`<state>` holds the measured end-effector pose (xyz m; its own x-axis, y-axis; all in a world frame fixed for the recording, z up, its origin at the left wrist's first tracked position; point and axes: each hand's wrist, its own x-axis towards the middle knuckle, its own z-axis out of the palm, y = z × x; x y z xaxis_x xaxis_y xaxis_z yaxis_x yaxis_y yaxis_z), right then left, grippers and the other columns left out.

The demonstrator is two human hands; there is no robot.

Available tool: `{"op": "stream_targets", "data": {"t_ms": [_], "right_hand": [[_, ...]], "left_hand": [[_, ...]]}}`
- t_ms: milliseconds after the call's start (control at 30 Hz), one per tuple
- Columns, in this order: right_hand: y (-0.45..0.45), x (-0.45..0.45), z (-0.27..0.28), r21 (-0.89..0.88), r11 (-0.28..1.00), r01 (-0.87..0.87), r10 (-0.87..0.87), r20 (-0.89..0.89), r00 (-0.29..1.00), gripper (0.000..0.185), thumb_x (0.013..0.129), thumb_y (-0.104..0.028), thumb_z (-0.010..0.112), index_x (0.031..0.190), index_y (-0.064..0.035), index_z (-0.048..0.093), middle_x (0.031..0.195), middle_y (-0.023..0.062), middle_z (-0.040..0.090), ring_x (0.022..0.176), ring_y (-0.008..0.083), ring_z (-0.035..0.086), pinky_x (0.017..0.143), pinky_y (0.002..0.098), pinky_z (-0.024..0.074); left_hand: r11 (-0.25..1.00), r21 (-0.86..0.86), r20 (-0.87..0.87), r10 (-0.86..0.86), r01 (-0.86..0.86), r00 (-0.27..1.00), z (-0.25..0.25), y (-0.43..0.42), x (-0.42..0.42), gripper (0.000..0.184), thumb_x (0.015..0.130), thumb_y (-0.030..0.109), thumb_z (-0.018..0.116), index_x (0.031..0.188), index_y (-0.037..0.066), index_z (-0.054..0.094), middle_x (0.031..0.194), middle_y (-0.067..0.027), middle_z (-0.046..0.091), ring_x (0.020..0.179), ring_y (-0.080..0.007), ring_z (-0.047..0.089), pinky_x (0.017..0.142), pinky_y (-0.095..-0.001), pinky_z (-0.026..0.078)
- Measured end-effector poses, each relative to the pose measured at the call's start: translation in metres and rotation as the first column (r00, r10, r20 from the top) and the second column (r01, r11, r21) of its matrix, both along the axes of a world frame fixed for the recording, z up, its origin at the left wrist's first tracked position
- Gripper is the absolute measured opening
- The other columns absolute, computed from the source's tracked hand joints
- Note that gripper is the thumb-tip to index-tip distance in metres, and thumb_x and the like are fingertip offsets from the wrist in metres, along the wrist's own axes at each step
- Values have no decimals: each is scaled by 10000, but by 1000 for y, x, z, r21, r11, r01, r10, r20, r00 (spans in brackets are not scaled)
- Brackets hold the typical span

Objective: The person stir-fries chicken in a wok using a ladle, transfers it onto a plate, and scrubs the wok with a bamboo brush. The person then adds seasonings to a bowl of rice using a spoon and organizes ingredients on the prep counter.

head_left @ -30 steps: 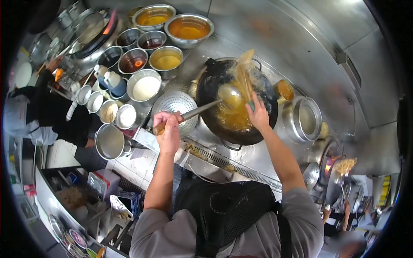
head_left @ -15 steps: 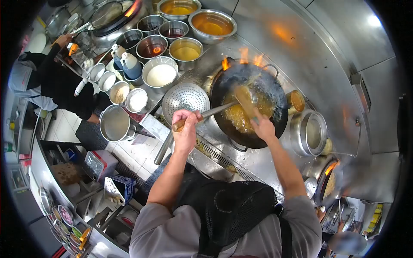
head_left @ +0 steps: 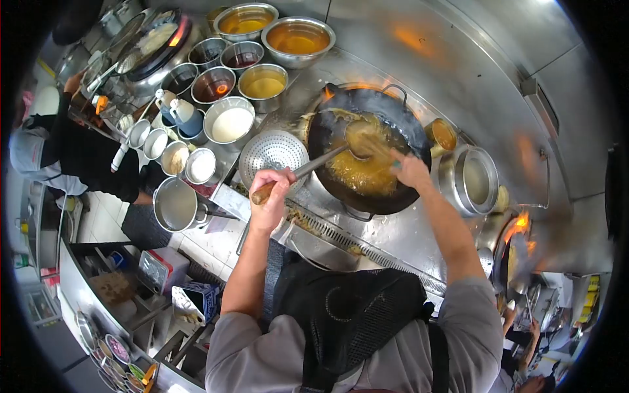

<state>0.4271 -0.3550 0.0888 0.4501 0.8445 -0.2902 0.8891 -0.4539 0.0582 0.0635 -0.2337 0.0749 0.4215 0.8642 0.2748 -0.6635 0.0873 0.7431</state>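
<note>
A large black wok [head_left: 321, 134] with smoking, yellow-brown bubbling liquid sits over the burner in front of me. My left hand [head_left: 272, 196] is closed around the wooden end of a long-handled metal ladle [head_left: 322, 158], whose bowl is over the liquid in the wok. My right hand [head_left: 413, 172] is above the wok's right side, fingers closed on a tan wok brush [head_left: 375, 148], blurred by motion, with a bit of green by my fingers. The brush head is beside the ladle bowl, and I cannot tell whether they touch.
A perforated strainer [head_left: 272, 156] lies left of the wok. Bowls of white [head_left: 230, 124], yellow [head_left: 262, 84] and dark liquids stand farther back. Stacked metal pots [head_left: 476, 180] and another flaming wok [head_left: 503, 259] are right. A co-worker [head_left: 88, 157] stands left; other people are lower right.
The ladle bowl has turned and now shows its round opening over the liquid. The brush has shifted, and my right hand has moved up and right. The whole view has shifted a little.
</note>
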Motion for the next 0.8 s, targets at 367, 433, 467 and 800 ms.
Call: {"op": "stream_targets", "data": {"t_ms": [367, 433, 467, 800], "right_hand": [[3, -54, -20, -140, 847, 513, -392, -817, 423, 680, 896, -369, 616, 1476, -196, 304, 940, 148, 627, 675, 260, 642, 512, 373, 523], [-1, -62, -23, -174, 819, 546, -359, -898, 254, 693, 888, -369, 632, 1475, -183, 313, 946, 133, 629, 618, 224, 613, 461, 341, 495], [-2, -63, -23, -204, 792, 575, -302, -950, 79, 706, 881, -370, 648, 1474, -170, 321, 951, 118, 631, 560, 187, 583, 411, 309, 467], [-46, -83, 15, 136, 971, -198, 220, -169, 961, 625, 913, -434, 519, 1472, -337, 256, 1077, 213, 626, 939, 374, 642, 821, 469, 524]], "left_hand": [[781, 419, -906, 328, 463, 266, 47, -21, -50, 253, 900, 116, 609, 1139, 40, 576, 1147, -140, 623, 923, -188, 664, 768, -307, 530], [579, 509, -735, 678, 638, -29, 36, -31, -39, 270, 955, 250, 544, 1120, 36, 542, 810, -58, 618, 704, -185, 648, 592, -338, 515], [566, 519, -726, 688, 641, -20, 9, -27, -42, 270, 955, 250, 544, 1120, 36, 542, 810, -58, 618, 704, -185, 648, 592, -338, 515], [551, -712, -294, -796, 435, 528, -22, -56, -55, 436, 994, 420, 435, 1201, 46, 522, 725, -8, 488, 492, -87, 422, 392, -209, 324]]}}
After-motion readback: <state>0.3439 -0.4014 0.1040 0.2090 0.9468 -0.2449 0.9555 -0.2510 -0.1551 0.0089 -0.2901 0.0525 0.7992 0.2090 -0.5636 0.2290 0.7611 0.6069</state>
